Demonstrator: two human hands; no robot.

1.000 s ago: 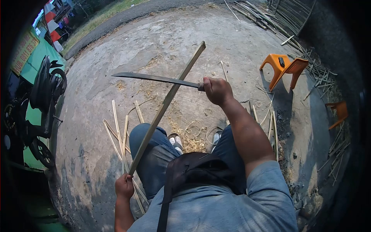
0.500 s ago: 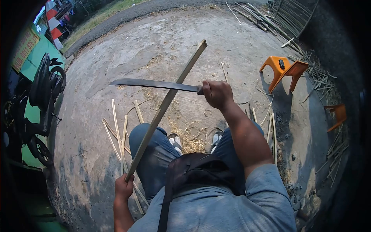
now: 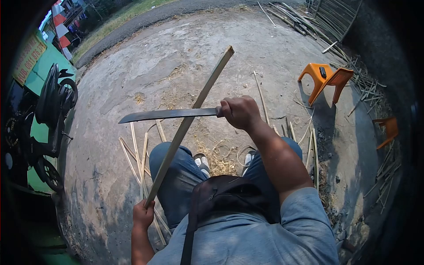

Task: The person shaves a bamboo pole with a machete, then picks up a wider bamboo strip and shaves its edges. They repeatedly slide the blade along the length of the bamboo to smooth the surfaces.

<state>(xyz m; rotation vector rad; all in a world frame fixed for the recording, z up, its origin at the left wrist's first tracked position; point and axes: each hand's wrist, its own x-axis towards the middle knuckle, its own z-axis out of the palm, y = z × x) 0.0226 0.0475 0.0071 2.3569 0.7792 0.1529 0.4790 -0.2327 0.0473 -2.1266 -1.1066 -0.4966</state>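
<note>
My left hand [image 3: 144, 213] is closed round the lower end of a long pale strip [image 3: 176, 140], which looks like bamboo or wood and slants up to the right, past my left knee. Wrapped round the handle of a long machete [image 3: 168, 114] is my right hand [image 3: 240, 113]. The blade points left and crosses the strip above its middle, seeming to lie against it. My fingers hide most of the handle.
Thin strips [image 3: 143, 154] lie beside my left leg, others [image 3: 314, 154] beside my right. Shavings [image 3: 221, 163] lie between my feet. An orange chair [image 3: 320, 79] stands at upper right, a motorcycle [image 3: 51, 106] at left. Poles [image 3: 300, 20] are piled at the back right.
My right hand and the machete have moved down along the strip, towards me and slightly left. My left hand has barely moved.
</note>
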